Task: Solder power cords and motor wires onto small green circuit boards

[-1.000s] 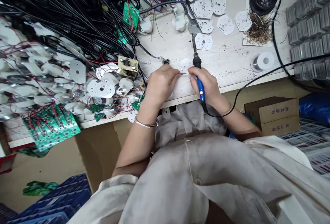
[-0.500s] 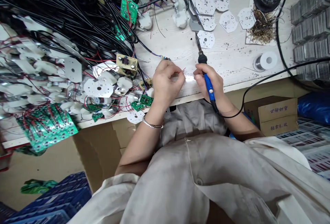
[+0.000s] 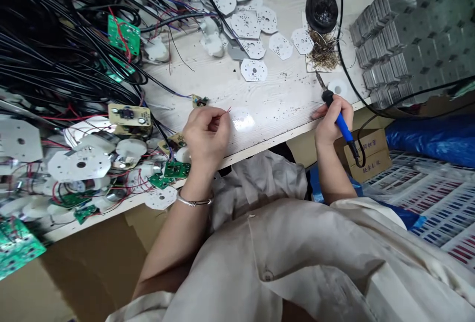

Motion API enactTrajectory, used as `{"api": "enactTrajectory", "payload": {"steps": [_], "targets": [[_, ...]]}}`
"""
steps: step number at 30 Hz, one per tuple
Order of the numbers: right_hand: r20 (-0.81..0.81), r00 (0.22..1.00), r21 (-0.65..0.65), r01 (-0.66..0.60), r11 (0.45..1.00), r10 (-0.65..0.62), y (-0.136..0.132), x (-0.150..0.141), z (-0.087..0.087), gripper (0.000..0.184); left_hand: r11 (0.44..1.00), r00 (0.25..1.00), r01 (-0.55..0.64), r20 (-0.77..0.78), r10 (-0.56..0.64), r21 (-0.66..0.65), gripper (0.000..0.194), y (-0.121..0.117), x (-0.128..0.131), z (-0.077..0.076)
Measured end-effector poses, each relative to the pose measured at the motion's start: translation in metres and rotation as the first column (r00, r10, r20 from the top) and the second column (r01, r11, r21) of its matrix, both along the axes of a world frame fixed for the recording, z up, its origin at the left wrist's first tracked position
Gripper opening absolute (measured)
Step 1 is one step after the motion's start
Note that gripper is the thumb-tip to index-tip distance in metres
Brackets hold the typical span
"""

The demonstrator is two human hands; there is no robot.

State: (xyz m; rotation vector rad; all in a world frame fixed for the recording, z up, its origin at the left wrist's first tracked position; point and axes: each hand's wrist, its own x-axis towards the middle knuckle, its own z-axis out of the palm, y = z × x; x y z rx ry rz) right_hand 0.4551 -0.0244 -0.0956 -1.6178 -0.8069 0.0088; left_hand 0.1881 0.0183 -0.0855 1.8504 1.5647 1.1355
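Observation:
My left hand (image 3: pixel 207 136) is closed in a pinch at the front of the bench, with the tip of a thin red wire (image 3: pixel 228 110) sticking out past the fingers. Just beyond its knuckles shows a small tan circuit board (image 3: pixel 200 100), partly hidden by the hand, with a cable running to it. My right hand (image 3: pixel 331 123) grips a soldering iron (image 3: pixel 344 128) by its blue handle, the metal tip pointing up and left. Right behind that hand stands a solder spool (image 3: pixel 337 87), partly covered by the iron and fingers.
Black cables (image 3: pixel 74 30) and white motor-like parts fill the left side. White octagonal boards (image 3: pixel 254 70) lie at the back centre. A dark holder (image 3: pixel 322 5) stands behind brown debris (image 3: pixel 323 52). Stacked grey plates (image 3: pixel 382 50) are at right, a cardboard box (image 3: pixel 371 151) below.
My right hand has carried the soldering iron rightward, away from my left hand and up to the solder spool. The view has swung right. My left hand keeps its pinch on the red wire.

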Motion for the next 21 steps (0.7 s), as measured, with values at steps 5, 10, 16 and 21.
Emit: {"api": "enactTrajectory", "payload": {"steps": [5,10,16,21], "targets": [[-0.043,0.999,0.060,-0.009,0.998,0.012,0.0057,-0.0024,-0.0022,0.041,1.000,1.000,0.007,0.027,-0.006,-0.004,0.008,0.0008,-0.0001,0.0018],[-0.026,0.998,-0.030,-0.062,0.998,0.062,0.0066,0.0012,-0.0016,0.042,1.000,0.999,0.002,0.045,-0.001,-0.025,0.007,0.0009,-0.0012,0.0048],[-0.006,0.998,-0.045,-0.057,0.997,0.057,0.0081,-0.0001,-0.0022,0.045,0.998,0.999,0.016,0.043,-0.014,-0.063,0.006,-0.0001,-0.0017,0.0051],[-0.009,0.999,-0.021,-0.047,0.999,0.047,0.0092,0.0007,-0.0047,0.041,0.999,0.996,0.029,0.080,-0.028,-0.014,0.009,-0.0003,-0.0027,0.0025]]}}
